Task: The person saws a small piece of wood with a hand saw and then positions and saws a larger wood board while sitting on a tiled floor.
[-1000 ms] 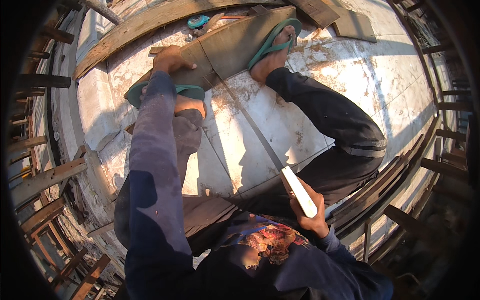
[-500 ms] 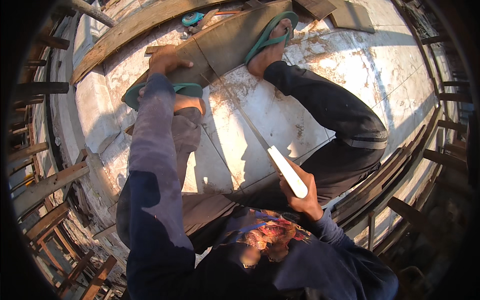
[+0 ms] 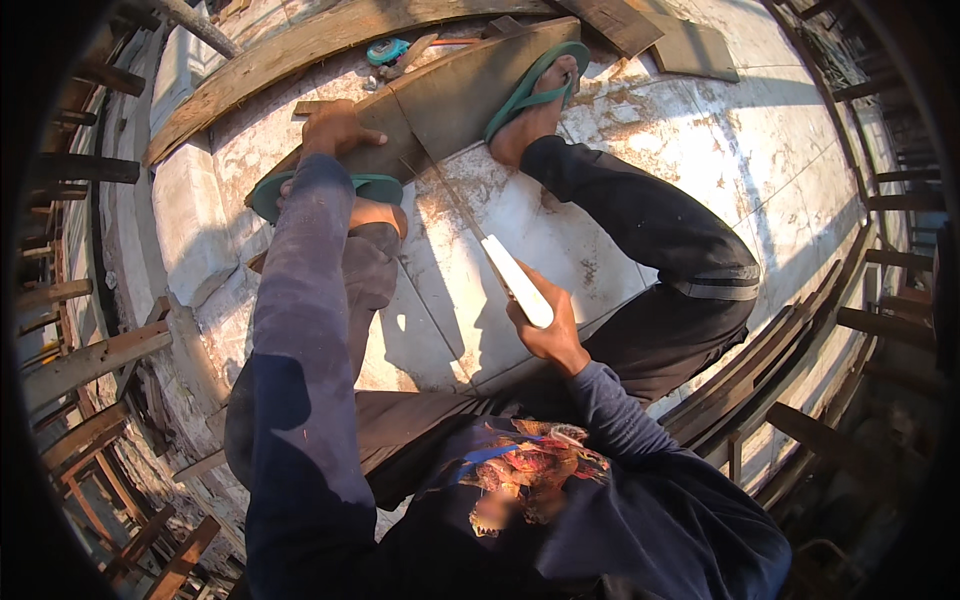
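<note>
A wide wooden board [image 3: 463, 97] lies across the top of the view with a thin line across it. My left hand [image 3: 335, 130] is closed on the board's far edge, left of that line, thumb over its face. My right hand [image 3: 540, 320] is wrapped round the white handle [image 3: 520, 278] of a handsaw; its long blade [image 3: 455, 200] reaches up to the board's near edge at the line. My feet, in green flip-flops, are at the board: the right one [image 3: 530, 120] on its right part, the left one [image 3: 372, 213] at its left end.
A teal tape measure [image 3: 386, 52] lies beyond the board. A long plank [image 3: 240, 80] runs along the back, with offcuts [image 3: 695, 48] at top right. The white tiled floor [image 3: 740, 150] is stained and dusty. Timber strips [image 3: 770, 350] lie at right, and timber pieces [image 3: 100, 355] jut out at both sides.
My right hand and the saw's handle have moved forward and up toward the board, to the left in view. My left hand keeps its grip on the board.
</note>
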Demonstrator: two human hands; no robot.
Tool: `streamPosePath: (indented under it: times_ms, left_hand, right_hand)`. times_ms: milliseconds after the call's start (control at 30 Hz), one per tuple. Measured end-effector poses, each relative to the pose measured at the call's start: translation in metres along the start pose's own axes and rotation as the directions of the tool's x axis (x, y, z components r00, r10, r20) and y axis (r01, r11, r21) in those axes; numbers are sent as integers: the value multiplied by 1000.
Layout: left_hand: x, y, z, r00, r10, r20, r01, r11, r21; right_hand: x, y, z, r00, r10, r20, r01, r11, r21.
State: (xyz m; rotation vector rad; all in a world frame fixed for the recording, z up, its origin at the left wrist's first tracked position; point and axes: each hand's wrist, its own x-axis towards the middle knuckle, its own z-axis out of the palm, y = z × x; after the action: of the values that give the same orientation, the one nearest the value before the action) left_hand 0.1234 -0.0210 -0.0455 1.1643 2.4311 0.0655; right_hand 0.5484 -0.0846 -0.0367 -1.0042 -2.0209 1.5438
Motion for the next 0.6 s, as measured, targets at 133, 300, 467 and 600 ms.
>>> streamPosePath:
  times_ms: [133, 300, 467, 600]
  left_hand:
    - [2, -30, 7, 999, -19, 33, 17, 998, 61]
    - [-10, -50, -3, 996, -66, 51, 68, 997, -25]
    - [-5, 8, 3, 996, 9, -92, -7, 1000, 30]
    - [-8, -34, -12, 998, -25, -51, 28, 998, 51]
  right_hand:
    - [-11, -22, -2, 983, 162, 82, -164, 986, 17]
    - [-82, -40, -39, 993, 81, 88, -83, 996, 20]
    - [35, 16, 13, 998, 43, -51, -44, 999, -5]
    - [-32, -32, -14, 989, 127, 78, -127, 992, 5]
